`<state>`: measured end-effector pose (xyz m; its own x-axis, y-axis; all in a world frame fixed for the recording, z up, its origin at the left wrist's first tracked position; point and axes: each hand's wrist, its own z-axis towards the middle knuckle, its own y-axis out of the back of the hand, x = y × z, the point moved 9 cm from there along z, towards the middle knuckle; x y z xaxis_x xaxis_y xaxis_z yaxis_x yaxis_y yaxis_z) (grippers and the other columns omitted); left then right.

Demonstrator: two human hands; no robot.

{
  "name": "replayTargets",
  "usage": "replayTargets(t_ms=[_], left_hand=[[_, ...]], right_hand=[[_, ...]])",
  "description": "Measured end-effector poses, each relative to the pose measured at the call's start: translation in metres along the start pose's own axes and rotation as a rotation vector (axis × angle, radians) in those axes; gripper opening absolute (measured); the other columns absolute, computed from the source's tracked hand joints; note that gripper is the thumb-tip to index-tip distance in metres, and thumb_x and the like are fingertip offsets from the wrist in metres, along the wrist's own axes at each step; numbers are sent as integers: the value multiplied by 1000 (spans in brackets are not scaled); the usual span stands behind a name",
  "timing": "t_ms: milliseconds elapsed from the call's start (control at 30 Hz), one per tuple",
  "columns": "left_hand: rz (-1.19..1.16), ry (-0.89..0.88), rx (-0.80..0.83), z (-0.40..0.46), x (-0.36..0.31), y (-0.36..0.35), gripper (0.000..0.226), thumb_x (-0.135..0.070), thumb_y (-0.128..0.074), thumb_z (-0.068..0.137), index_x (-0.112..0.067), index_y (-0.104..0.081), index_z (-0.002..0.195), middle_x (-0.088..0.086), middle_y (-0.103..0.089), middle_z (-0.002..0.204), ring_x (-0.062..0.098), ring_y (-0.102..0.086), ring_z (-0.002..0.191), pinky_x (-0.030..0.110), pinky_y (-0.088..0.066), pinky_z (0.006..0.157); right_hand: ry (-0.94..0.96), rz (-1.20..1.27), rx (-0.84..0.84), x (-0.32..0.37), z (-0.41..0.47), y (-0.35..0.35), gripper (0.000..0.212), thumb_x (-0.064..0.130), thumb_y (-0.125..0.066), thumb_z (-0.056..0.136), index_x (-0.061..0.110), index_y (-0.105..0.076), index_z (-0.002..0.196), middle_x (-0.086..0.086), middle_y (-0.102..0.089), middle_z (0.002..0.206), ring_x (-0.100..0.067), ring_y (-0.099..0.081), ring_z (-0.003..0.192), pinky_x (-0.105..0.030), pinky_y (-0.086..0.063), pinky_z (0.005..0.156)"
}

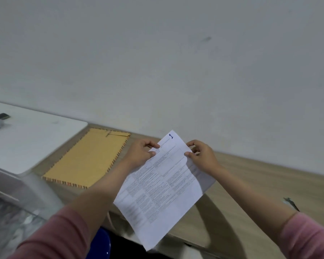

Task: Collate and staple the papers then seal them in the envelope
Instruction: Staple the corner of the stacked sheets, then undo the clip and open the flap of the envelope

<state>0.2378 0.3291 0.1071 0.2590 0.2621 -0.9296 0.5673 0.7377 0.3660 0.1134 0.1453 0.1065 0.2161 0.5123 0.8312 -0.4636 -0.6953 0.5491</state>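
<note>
Over the table: a person in pink sleeves holds a set of papers up above the wooden table, against a plain grey wall.
Left hand: the left hand pinches the upper left edge of the papers, thumb on the printed face.
Right hand: the right hand pinches the upper right edge, where a second sheet peeks out behind the front one.
Papers: printed with tables of text, the front sheet marked "1" at its top corner; they hang tilted and touch nothing but the hands.
Envelope: a brown envelope lies flat on the table just left of the hands, beside a white board.
Handling: the sheets look light, thin and floppy, likely to slide apart; holding both top corners should keep them square for stapling.
Stapler: none can be made out for certain.
</note>
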Motion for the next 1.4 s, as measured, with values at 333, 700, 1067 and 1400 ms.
replayTargets(t_ms=[333,700,1067,1400], left_hand=[[29,93,-23,29,81,102,29,8,-66,80,-18,-70,91,-3,-64,99,9,-58,99,6,-46,65],[324,136,266,52,150,55,71,-15,-73,81,-20,-38,142,0,-41,144,18,-38,134,29,-35,107],[689,76,346,59,178,47,76,-48,-69,77,-35,-32,143,-10,-20,151,17,-12,139,39,-12,109],[848,231,-18,83,215,204,73,-66,-56,77,-31,-38,139,0,-24,153,29,-23,138,49,-19,111]], right_hand=[[-25,-196,22,49,68,-115,29,14,-64,85,21,-67,112,8,-62,79,-18,-57,83,-28,-43,73],[-166,-458,71,-17,108,-160,39,6,-53,88,18,-57,125,-4,-65,119,-25,-57,114,-34,-47,90],[-122,-560,16,-53,119,-187,35,6,-53,86,20,-64,116,-7,-53,113,-29,-47,113,-34,-32,97],[118,-463,82,37,171,-280,29,20,-56,86,15,-64,114,-6,-62,114,-27,-56,106,-38,-44,93]])
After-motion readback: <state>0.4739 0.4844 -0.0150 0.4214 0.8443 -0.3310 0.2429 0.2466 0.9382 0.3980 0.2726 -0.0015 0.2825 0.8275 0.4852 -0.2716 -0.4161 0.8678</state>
